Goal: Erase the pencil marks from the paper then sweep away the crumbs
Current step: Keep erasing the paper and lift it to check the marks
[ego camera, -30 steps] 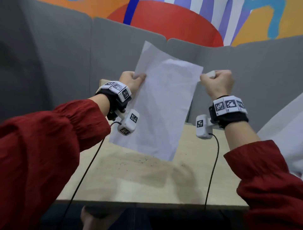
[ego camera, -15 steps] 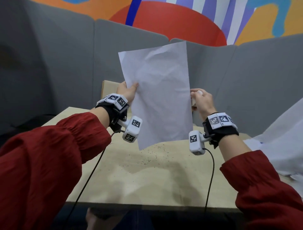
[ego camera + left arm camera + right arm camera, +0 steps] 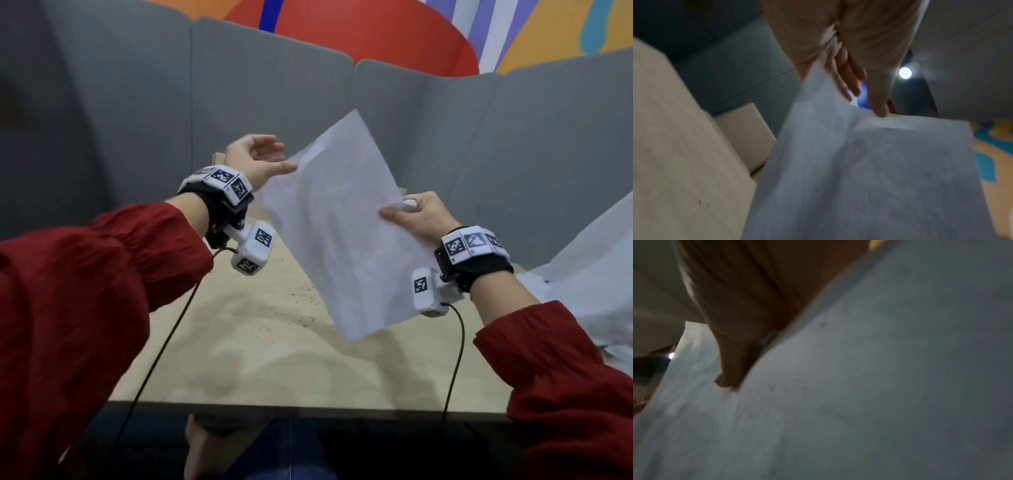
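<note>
A white sheet of paper (image 3: 342, 233) hangs tilted in the air above the wooden table (image 3: 274, 370). My right hand (image 3: 414, 216) pinches its right edge, thumb on the front, with a small white eraser (image 3: 410, 204) tucked in the same hand. My left hand (image 3: 257, 161) is spread with straight fingers, and only a fingertip touches the sheet's upper left edge. In the left wrist view, the fingers (image 3: 877, 104) brush the paper (image 3: 869, 170). The right wrist view is filled by paper (image 3: 879, 386). Dark eraser crumbs (image 3: 303, 308) are scattered on the table under the sheet.
Grey partition panels (image 3: 274, 102) wall in the table at the back and sides. A heap of white sheets (image 3: 596, 274) lies at the right edge. A pale wooden block (image 3: 217, 158) stands behind my left hand. Cables hang from both wrist cameras.
The left hand has let go of the paper and spread its fingers. The sheet has dropped lower and swung to the right, held by the right hand alone.
</note>
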